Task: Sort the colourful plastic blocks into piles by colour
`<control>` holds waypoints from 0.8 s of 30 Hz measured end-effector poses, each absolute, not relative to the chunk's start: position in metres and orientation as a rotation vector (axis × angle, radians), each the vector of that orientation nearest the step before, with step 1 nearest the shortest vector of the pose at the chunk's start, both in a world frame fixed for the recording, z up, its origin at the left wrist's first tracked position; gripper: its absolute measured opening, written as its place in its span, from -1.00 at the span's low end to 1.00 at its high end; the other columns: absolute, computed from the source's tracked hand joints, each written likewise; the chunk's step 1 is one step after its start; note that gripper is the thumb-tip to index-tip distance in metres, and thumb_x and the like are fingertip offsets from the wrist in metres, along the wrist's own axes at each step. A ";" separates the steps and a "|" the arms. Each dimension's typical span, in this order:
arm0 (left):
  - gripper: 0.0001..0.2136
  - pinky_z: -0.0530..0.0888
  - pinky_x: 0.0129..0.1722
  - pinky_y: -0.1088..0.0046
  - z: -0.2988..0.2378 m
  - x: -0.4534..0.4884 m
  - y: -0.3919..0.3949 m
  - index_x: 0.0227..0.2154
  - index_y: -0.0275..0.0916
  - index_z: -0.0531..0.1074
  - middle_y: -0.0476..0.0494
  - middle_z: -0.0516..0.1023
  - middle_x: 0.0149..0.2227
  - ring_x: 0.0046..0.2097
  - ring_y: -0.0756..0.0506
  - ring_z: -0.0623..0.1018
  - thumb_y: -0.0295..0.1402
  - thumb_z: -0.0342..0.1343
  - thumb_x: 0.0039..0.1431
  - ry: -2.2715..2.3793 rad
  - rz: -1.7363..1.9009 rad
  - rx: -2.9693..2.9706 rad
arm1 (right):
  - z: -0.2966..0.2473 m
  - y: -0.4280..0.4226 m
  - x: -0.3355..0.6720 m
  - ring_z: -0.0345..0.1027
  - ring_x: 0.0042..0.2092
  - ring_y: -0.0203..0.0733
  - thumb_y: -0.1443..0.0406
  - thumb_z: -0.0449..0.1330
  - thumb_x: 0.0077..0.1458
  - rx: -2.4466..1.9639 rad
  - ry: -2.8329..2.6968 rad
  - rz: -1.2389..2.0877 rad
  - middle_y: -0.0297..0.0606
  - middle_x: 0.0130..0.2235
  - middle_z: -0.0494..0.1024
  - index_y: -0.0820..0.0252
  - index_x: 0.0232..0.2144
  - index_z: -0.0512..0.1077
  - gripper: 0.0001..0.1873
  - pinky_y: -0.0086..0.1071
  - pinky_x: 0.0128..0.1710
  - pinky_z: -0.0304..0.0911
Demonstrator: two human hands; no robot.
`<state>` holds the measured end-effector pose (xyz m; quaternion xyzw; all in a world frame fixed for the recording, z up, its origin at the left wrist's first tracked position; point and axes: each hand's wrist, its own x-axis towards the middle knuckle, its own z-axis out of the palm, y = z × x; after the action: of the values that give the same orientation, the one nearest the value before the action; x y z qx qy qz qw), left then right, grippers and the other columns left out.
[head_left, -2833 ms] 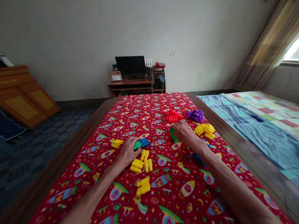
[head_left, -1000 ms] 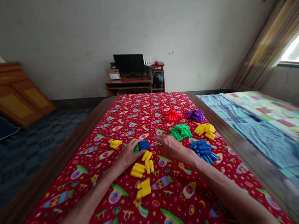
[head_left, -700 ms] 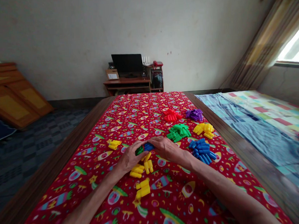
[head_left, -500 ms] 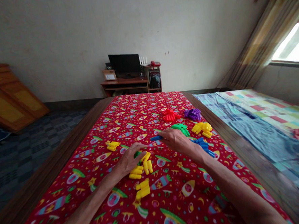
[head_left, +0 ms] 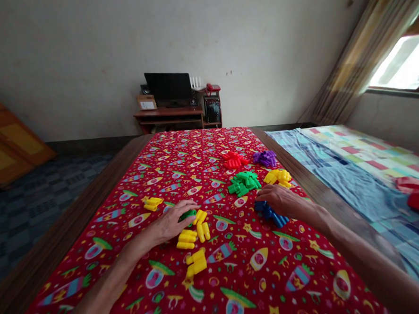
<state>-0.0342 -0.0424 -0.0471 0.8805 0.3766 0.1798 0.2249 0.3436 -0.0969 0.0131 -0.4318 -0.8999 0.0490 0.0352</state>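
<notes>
My left hand (head_left: 176,219) rests on the cloth, its fingers and thumb curled around a green toy block (head_left: 188,217). Just beside it lie several yellow blocks (head_left: 202,231), with more yellow ones nearer me. My right hand (head_left: 281,199) is over the pile of blue blocks (head_left: 280,220). Its fingers point left and down around a dark blue block (head_left: 260,205) at the pile's left end; the fingertips are partly hidden. A green pile (head_left: 244,182) and a yellow pile (head_left: 277,176) sit just beyond that hand.
Red blocks (head_left: 235,160) and purple blocks (head_left: 265,159) form piles farther back. A small yellow group (head_left: 151,203) lies left. The red patterned cloth (head_left: 237,269) covers a wooden table. A bed (head_left: 346,182) stands right; a desk with a monitor (head_left: 169,89) is beyond.
My right hand has moved right and nearer me, carrying a blue block to the blue pile and uncovering the green pile. My left hand stays by the green block. The view has shifted slightly.
</notes>
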 end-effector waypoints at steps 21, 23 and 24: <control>-0.70 0.46 -0.11 0.37 -0.034 -0.051 -0.042 -0.15 -0.22 0.51 -0.19 0.57 -0.14 -0.13 -0.15 0.54 -0.24 0.06 0.09 1.326 0.343 2.393 | -0.016 -0.074 0.188 0.43 -0.19 -0.20 0.49 0.10 0.16 -0.969 -2.855 0.111 -0.12 -0.26 0.55 0.31 -0.20 0.45 -0.82 -0.41 -0.20 0.25; -0.71 0.45 -0.08 0.35 -0.031 -0.051 -0.043 -0.17 -0.21 0.50 -0.19 0.56 -0.15 -0.11 -0.16 0.53 -0.22 0.04 0.11 1.307 0.368 2.426 | -0.009 -0.074 0.203 0.43 -0.21 -0.21 0.43 0.09 0.20 -1.068 -2.794 0.098 -0.13 -0.28 0.55 0.28 -0.23 0.46 -0.85 -0.42 -0.23 0.24; -0.72 0.44 -0.06 0.34 -0.027 -0.050 -0.044 -0.18 -0.21 0.50 -0.19 0.55 -0.16 -0.11 -0.16 0.53 -0.22 0.02 0.13 1.301 0.383 2.445 | -0.005 -0.073 0.213 0.43 -0.20 -0.21 0.41 0.10 0.21 -1.113 -2.738 0.098 -0.13 -0.27 0.56 0.26 -0.22 0.47 -0.85 -0.42 -0.23 0.24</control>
<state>-0.0502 -0.0445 -0.0274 0.8615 0.4584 0.1350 0.1718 0.2129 -0.0731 -0.0048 -0.3748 -0.9219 0.0331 0.0920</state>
